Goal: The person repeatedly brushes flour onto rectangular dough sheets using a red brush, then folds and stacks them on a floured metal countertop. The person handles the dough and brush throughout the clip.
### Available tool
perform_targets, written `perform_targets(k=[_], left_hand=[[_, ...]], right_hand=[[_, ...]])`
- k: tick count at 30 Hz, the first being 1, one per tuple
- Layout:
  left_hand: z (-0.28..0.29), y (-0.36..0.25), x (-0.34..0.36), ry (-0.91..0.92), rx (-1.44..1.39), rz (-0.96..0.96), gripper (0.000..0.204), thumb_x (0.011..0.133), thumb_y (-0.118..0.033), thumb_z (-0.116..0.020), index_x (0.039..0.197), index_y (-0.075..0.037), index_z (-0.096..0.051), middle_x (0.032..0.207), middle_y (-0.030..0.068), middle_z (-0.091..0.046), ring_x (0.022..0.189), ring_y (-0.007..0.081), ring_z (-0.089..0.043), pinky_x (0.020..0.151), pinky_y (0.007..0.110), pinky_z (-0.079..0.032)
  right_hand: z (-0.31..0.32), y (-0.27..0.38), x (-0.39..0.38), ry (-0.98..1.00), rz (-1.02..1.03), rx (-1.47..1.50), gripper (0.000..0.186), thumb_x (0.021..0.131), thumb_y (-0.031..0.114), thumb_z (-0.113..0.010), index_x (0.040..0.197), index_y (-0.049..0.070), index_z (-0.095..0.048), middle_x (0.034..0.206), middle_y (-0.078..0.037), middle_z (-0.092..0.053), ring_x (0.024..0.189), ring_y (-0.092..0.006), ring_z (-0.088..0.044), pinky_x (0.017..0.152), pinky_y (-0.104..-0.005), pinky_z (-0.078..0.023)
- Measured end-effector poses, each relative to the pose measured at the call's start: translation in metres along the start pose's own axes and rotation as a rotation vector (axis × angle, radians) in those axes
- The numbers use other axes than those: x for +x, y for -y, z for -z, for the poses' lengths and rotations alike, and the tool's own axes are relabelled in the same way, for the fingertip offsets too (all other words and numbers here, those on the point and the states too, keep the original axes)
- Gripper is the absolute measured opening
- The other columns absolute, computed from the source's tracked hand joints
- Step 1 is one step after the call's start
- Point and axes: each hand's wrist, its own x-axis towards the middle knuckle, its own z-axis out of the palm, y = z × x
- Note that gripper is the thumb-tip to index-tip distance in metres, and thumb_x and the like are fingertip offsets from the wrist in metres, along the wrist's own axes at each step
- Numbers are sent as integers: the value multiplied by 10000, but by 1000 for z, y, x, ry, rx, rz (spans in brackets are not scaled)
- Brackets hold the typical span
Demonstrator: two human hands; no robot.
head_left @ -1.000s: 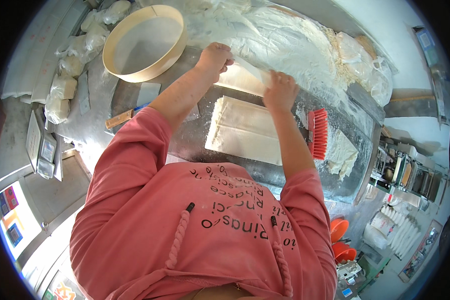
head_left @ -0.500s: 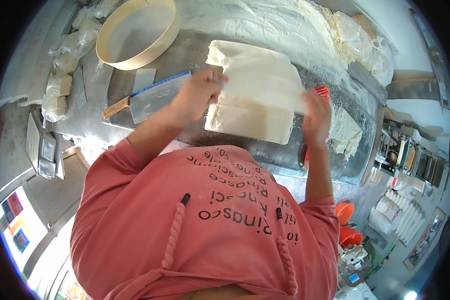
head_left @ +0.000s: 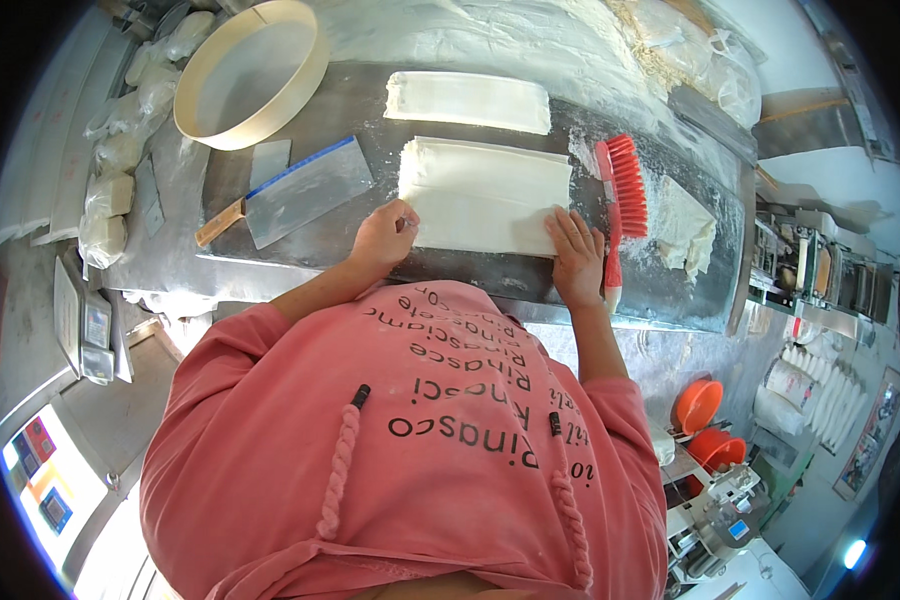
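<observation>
Two pale stacks of dough sheets lie on the dark work board (head_left: 310,225). The narrow far stack (head_left: 467,102) sits apart from the wider near stack (head_left: 485,190). At the near stack's lower left corner, my left hand (head_left: 384,238) is closed, thumb and fingertips pinched at the edge of the top dough sheet. My right hand (head_left: 576,258) lies flat with fingers stretched out, their tips on the lower right corner of the same sheet. Just right of that hand is a red-bristled brush (head_left: 624,190), its handle pointing toward me.
On the left lie a wide cleaver (head_left: 310,190) with a wooden handle and a grey scraper (head_left: 270,160). Behind them stands a round sieve (head_left: 312,88). A crumpled dough piece (head_left: 685,228) is at the right. Bagged blocks (head_left: 105,240) line the left edge; flour (head_left: 490,40) covers the far side.
The lifted dough sheet has come down toward me and now lies on the near stack, uncovering the far stack. Both hands lowered to its near corners; the right hand's fingers flattened.
</observation>
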Motion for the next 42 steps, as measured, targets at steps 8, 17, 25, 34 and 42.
perform_targets(k=[8, 17, 25, 34, 42], left_hand=[[2, -5, -9, -44, 166, -172, 139, 810, -166, -633, 922, -86, -621, 784, 62, -562, 725, 194, -552, 650, 356, -453], [-1, 0, 17, 32, 707, -648, 732, 817, -322, -626, 1420, -37, -325, 1514, 120, -256, 1416, 290, -203, 1123, 474, -218], [0, 11, 12, 58, 746, -603, 774, 843, -401, -592, 1435, -9, -283, 1530, 141, -219, 1432, 278, -166, 1140, 484, -175], [-4, 10, 10, 0, 713, -596, 754, 822, -409, -608, 1396, 6, -350, 1510, 152, -257, 1414, 290, -212, 1140, 480, -166], [13, -9, 51, -112, 602, -559, 352, 826, -270, -618, 1091, -38, -601, 1097, 169, -606, 1039, 305, -576, 847, 434, -449]], right_hand=[[10, -2, -6, 140, -32, -153, 533, 826, 18, -479, 1331, 190, -494, 1423, -40, -443, 1334, -237, -381, 1054, -489, -274], [11, -26, -47, -125, -688, -324, 313, 783, 203, -688, 968, 19, -515, 981, -184, -549, 942, -353, -535, 797, -483, -425], [43, 3, -22, -6, -646, 554, 187, 897, 211, -601, 933, 32, -560, 758, -64, -548, 696, -197, -560, 596, -337, -447], [68, 36, -24, 477, -977, 1375, 191, 926, 216, -568, 942, 30, -609, 591, 5, -494, 416, -61, -406, 363, -238, -316], [59, -46, -62, -70, -643, 41, 261, 886, 283, -608, 996, 52, -554, 780, -143, -590, 655, -339, -579, 579, -409, -475]])
